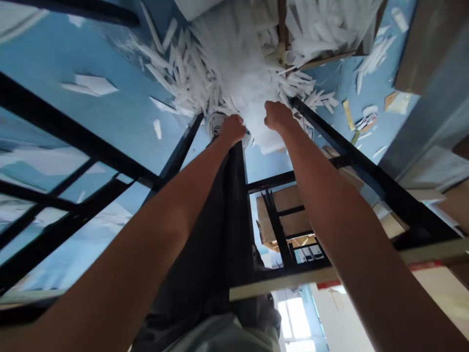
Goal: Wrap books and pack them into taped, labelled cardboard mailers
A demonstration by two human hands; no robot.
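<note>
A white, cloudy plastic bag (245, 63) spreads over the floor between and beyond my hands. My left hand (233, 128) is closed at its near left edge, beside a shoe (217, 122). Across from it my right hand (277, 116) is curled into a fist at the bag's right edge. Both appear to grip the bag, though the pinched parts are hidden by the fingers. Thin white sticks (190, 71) lie heaped along the bag's left side, and more of them (298, 85) lie to the right.
Black metal frame bars (73, 129) cross the left side, and another bar (340, 146) slants along the right. A cardboard box (315, 61) full of white sticks stands at the back right. Scraps (91, 85) litter the blue floor (120, 112). Brown cartons (289, 205) sit below the frame.
</note>
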